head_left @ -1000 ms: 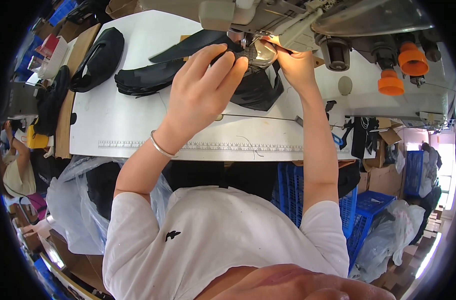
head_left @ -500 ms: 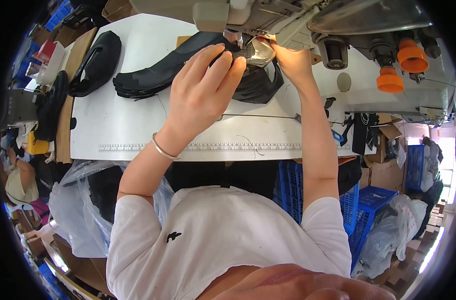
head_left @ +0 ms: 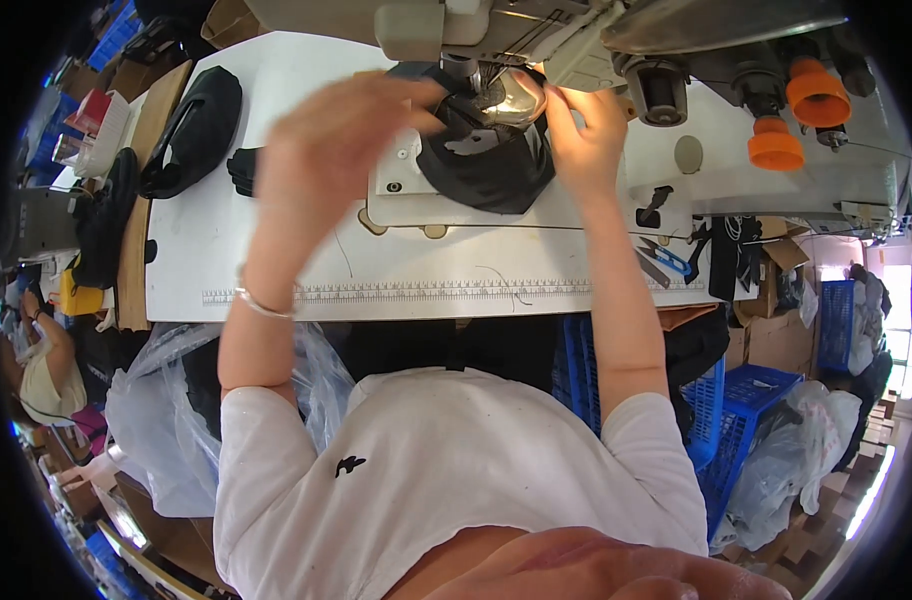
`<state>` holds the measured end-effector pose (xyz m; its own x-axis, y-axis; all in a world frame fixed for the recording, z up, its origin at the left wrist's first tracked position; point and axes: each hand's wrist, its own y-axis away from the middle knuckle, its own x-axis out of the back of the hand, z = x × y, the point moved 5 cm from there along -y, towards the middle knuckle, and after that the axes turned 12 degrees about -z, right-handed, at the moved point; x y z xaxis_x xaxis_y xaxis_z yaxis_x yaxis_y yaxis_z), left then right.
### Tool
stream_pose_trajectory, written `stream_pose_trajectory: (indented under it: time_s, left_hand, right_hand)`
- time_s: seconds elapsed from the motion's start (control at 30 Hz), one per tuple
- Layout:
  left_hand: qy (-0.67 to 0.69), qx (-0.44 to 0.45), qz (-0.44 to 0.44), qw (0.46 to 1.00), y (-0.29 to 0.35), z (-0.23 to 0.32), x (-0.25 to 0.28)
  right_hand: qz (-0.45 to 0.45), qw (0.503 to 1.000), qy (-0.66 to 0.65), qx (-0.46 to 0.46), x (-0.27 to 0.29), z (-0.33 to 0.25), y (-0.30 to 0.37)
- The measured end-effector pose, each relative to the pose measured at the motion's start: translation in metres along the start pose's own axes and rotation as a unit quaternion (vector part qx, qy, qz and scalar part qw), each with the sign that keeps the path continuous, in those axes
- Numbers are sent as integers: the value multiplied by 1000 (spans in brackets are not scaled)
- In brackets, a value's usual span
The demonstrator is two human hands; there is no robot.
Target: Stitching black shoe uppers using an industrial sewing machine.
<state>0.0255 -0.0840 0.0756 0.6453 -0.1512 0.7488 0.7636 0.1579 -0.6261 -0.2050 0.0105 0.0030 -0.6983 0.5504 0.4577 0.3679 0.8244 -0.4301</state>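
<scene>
A black shoe upper (head_left: 491, 180) lies under the needle area of the sewing machine (head_left: 476, 40), its dark fabric spread toward me on the white bed. My right hand (head_left: 588, 130) is at its right edge, fingers closed on the material beside a shiny lit metal part (head_left: 521, 100). To the left, my left hand (head_left: 341, 145) is smeared by motion, so its fingers and whether it holds anything cannot be made out. Behind that hand shows the end of a stack of black pieces (head_left: 243, 172), mostly covered. Another black upper (head_left: 193, 132) rests at the table's left.
A ruler strip (head_left: 426, 292) runs along the front edge of the white table (head_left: 316, 50). Blue-handled scissors (head_left: 666, 258) lie at right, below orange thread holders (head_left: 776, 145). Blue crates (head_left: 741, 410) and plastic bags (head_left: 791, 460) stand at lower right; another person (head_left: 51, 365) sits far left.
My left hand has swung left, away from the needle, and now covers most of the stack. The black upper has shifted and turned under the machine. My right hand stays at its edge.
</scene>
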Motion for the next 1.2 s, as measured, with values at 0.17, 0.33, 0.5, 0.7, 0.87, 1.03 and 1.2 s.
stream_pose_trajectory:
  time_s: [0.17, 0.33, 0.5, 0.7, 0.87, 1.03, 1.2]
  left_hand:
    - [-99, 107, -125, 981, 2, -76, 12]
    - [-77, 43, -136, 987, 15, -91, -21]
    - [-91, -77, -71, 990, 17, -64, -30]
    - [-86, -183, 14, 979, 16, -4, -34]
    - [-80, -143, 50, 985, 10, 8, -45]
    - [-105, -131, 48, 985, 13, 15, -45]
    - [-121, -141, 49, 981, 10, 19, -43]
  right_hand:
    - [143, 967, 133, 163, -12, -47, 54]
    - [105, 977, 105, 154, -25, -57, 73]
    - [43, 979, 156, 126, -46, -90, 73]
    - [55, 972, 225, 50, -32, -84, 58]
    - [16, 986, 164, 17, -17, -73, 45]
    - [-9, 989, 149, 19, -14, -73, 41]
    - [-14, 989, 147, 22, -12, -72, 41]
